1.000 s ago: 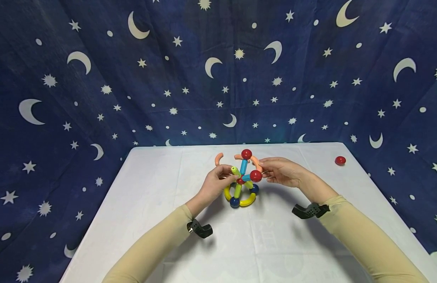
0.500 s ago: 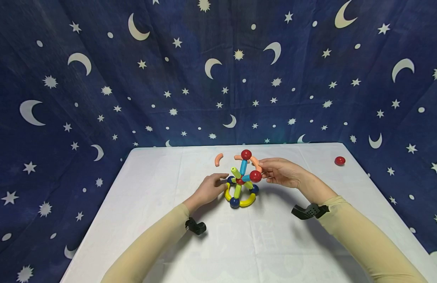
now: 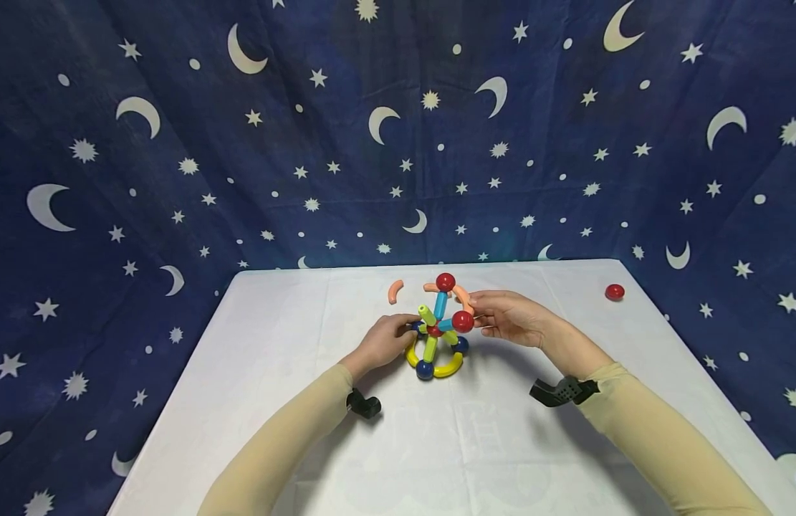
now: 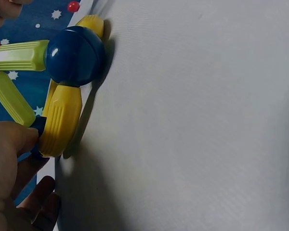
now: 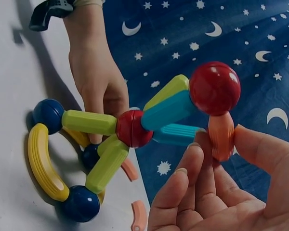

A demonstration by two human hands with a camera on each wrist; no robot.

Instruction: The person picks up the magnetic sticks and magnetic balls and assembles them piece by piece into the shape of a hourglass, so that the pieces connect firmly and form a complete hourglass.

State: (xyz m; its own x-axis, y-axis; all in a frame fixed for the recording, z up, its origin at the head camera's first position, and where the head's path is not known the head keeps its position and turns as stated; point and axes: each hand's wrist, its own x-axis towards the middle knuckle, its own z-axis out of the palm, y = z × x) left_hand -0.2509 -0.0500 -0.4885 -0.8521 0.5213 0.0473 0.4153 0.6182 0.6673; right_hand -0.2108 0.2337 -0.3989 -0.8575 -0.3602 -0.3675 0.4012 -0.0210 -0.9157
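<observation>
A magnetic ball-and-rod model stands on the table between both hands. Its base is a ring of yellow curved rods (image 5: pixel 45 163) and dark blue balls (image 5: pixel 81 204). Light green rods (image 5: pixel 89 122) rise from there to a central red ball (image 5: pixel 134 128). Two light blue rods (image 5: pixel 168 109) lead up to red balls (image 3: pixel 446 282), bridged by an orange curved rod (image 5: pixel 221 137). My right hand (image 3: pixel 510 319) pinches that orange rod between thumb and fingers. Low on the left, my left hand (image 3: pixel 381 340) grips the far-left blue ball (image 4: pixel 38 124) of the base, partly covering it.
Behind the model lie two loose orange curved rods, one at the left (image 3: pixel 395 292) and one partly hidden by the model (image 3: pixel 431 287). A loose red ball (image 3: pixel 615 292) sits near the back right corner of the white table (image 3: pixel 294 315). A starry blue cloth (image 3: pixel 346 179) hangs behind.
My left hand has let go near the model's centre and moved down and left to the blue ball at the base. The right hand has kept its grip on the orange rod.
</observation>
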